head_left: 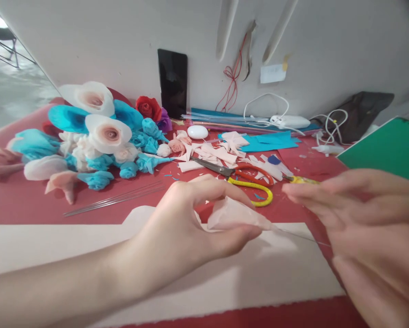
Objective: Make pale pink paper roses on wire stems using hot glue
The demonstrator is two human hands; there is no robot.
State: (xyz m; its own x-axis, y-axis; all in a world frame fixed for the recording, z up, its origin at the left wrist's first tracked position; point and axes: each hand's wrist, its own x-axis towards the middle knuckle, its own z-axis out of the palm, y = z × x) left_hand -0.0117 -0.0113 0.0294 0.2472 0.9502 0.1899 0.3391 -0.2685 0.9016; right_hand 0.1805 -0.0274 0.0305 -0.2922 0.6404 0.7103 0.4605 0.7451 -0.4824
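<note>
My left hand pinches a pale pink crepe paper flower between thumb and fingers, its narrow twisted base pointing right. From that base a thin wire runs to the right as far as my right hand. Motion smears the right hand; its fingers reach out to the left with the thumb lower down, and I cannot see whether they grip the wire. Under both hands lies a long pale paper sheet. Just behind the flower are scissors with one red and one yellow handle.
Finished paper flowers heap at the left, with loose wires before them. Pink paper scraps and blue paper cover the back of the red tabletop. A phone leans on the wall. A green board stands at right.
</note>
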